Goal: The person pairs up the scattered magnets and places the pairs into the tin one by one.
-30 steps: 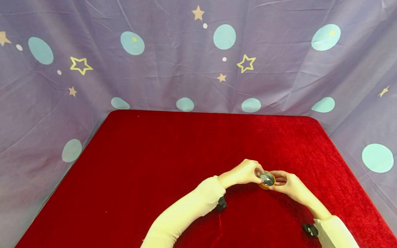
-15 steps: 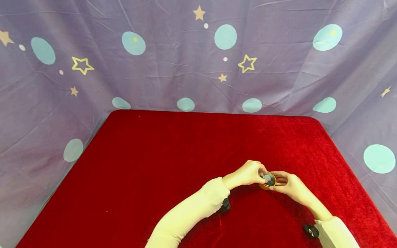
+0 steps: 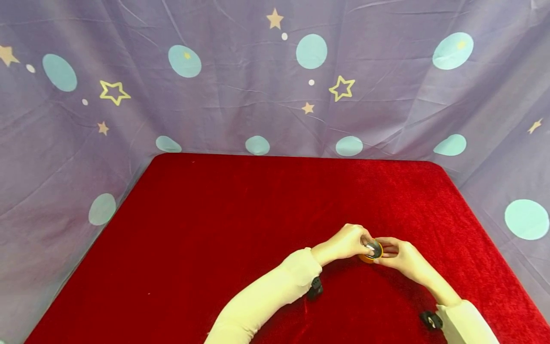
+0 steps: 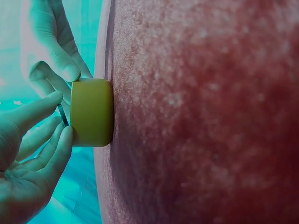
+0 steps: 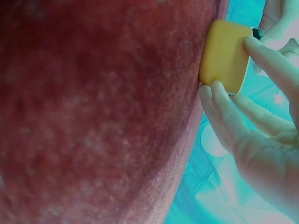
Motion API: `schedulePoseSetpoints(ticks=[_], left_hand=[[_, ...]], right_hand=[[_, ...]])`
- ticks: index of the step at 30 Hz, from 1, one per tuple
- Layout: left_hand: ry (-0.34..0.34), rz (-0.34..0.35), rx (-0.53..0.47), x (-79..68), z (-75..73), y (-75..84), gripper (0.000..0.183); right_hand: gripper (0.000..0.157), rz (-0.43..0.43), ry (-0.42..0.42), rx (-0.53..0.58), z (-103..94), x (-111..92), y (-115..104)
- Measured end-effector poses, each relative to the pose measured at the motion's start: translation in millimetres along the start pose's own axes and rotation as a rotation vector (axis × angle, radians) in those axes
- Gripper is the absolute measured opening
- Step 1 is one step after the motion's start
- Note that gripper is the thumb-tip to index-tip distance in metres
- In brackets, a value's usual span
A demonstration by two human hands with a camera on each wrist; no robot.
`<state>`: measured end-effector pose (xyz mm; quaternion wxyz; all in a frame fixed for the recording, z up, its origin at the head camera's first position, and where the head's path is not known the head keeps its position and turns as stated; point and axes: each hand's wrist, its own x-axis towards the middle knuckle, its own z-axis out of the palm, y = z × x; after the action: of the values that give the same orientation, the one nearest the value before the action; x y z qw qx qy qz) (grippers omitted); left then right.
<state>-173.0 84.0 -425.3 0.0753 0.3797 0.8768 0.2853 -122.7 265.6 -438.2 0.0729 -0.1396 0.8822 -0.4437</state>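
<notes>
A small round yellow container (image 3: 366, 260) stands on the red cloth, right of the middle in the head view. My left hand (image 3: 345, 241) pinches a thin dark disc (image 4: 63, 115) by its edge, tilted at the container's open top. What kind of disc it is, I cannot tell; its face looks shiny. From the other side my right hand (image 3: 405, 260) holds the container, thumb and fingers spread round its wall. The yellow wall (image 5: 225, 57) fills the gap between those fingers in the right wrist view. The container's inside is mostly hidden by the disc and fingers.
Red plush cloth (image 3: 240, 215) covers the table. A purple curtain (image 3: 240, 105) with stars and pale blue spots hangs behind and at both sides. Each wrist carries a small black camera, one under the left sleeve (image 3: 275, 282), the other beside the right sleeve (image 3: 466, 320).
My left hand has shifted slightly to the right with the disc, further over the container. The disc's tilt has varied. My right hand and the container have stayed nearly in place.
</notes>
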Motion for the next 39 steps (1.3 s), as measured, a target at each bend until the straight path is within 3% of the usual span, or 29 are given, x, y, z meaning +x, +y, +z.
schedulePoseSetpoints(ticks=[12,24,28,39], left_hand=[[0.008,0.014,-0.015,-15.6,-14.1,-3.4,0.019],[0.033,0.015,-0.063,-42.8,-35.9,-11.1,0.016],[0.032,0.016,-0.031,-54.9,-43.5,-14.2,0.017],[0.066,-0.109,0.083,-103.6,-69.9,-23.9,0.024]], right_hand=[[0.053,0.003,-0.014,-0.013,-1.5,2,-3],[0.050,-0.001,0.002,-0.042,-1.6,2,-8],[0.048,-0.015,0.005,-0.060,-1.8,2,-8],[0.038,-0.109,0.074,-0.170,-4.4,-5,-16]])
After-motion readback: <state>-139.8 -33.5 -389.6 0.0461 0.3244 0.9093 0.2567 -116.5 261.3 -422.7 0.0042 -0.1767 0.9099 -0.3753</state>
